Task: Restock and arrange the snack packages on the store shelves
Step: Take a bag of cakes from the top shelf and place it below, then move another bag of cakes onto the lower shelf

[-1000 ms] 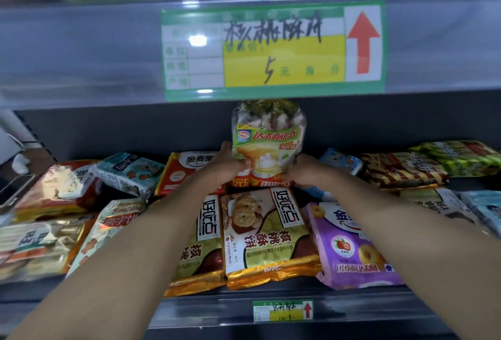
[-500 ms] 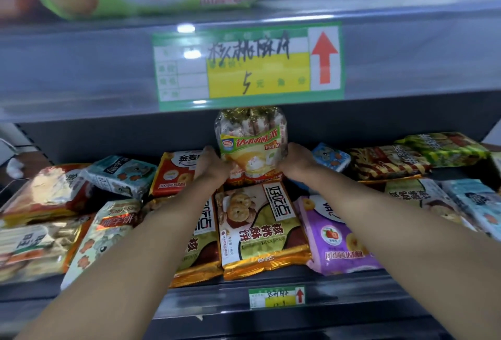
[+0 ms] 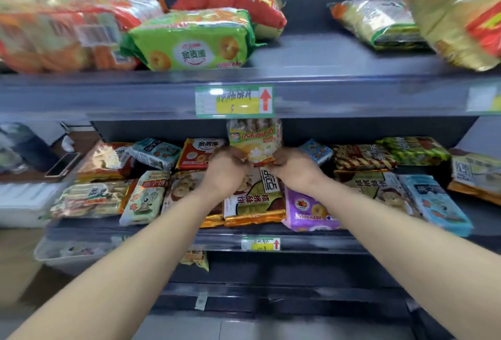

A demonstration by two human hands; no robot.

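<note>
Both hands, left hand (image 3: 226,167) and right hand (image 3: 291,166), grip upright yellow snack pack (image 3: 254,140).

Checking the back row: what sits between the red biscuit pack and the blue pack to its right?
Head view: the upright yellow snack pack, gripped at its lower edge by the left hand and right hand.

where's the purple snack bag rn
In the head view, the purple bag lies at the middle shelf's front, just right of centre, beside the gold-edged cookie pack, below the right hand gripping the yellow package.
</note>
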